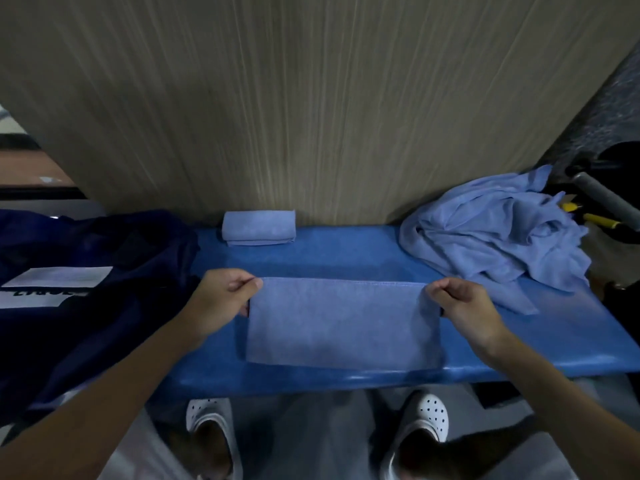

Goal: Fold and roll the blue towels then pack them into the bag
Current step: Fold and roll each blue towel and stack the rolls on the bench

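Here, left hand [221, 299] and right hand [464, 306], each pinching the folded towel [343, 323]

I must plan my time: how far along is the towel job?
Done: one rolled towel lies by the wall. In hand: the left hand and right hand pinch the far corners of a flat towel. Left: the towel heap, then packing the bag.

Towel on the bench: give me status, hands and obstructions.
Left hand, right hand pinching far corners of towel. Towel flat, not yet rolled. Rolled towel, pile, bag all clear of it.
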